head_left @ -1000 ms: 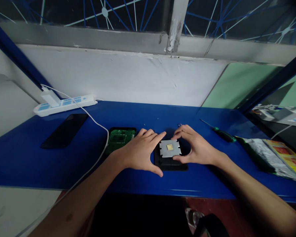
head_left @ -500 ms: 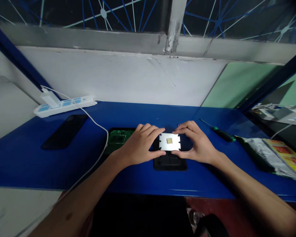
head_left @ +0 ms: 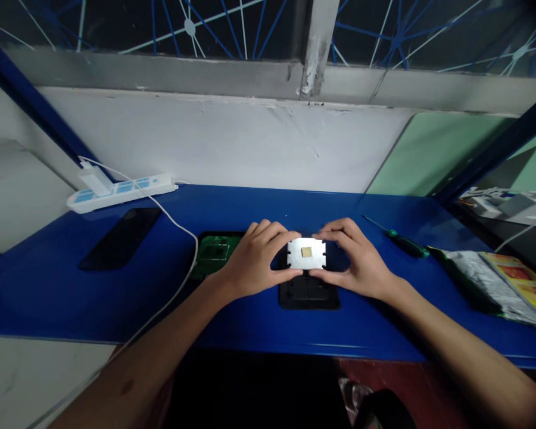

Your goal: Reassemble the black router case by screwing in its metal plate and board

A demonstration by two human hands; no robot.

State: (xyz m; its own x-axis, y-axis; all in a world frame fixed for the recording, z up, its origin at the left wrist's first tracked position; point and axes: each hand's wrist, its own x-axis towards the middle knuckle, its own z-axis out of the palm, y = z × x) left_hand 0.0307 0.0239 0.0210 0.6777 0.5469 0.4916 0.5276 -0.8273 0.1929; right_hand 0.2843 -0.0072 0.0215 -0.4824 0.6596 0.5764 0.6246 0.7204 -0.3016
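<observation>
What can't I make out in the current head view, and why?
All in the head view:
Underside of the metal plate: hidden by its upper face.
Lower right of the green circuit board: behind the left hand.
Part of the black cover: behind the metal plate and right hand.
Right end of the packet: cut off by the right edge.
White speck on the blue table: too small to identify.

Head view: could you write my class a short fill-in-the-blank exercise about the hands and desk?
1. The left hand grips the silver plate on its left side; the right hand grips its ____ side.
2. The circuit board is mostly coloured ____.
3. The desk is coloured ____.
4. The tool lying to the right of the right hand is a ____.

Missing words: right; green; blue; screwdriver.
</observation>
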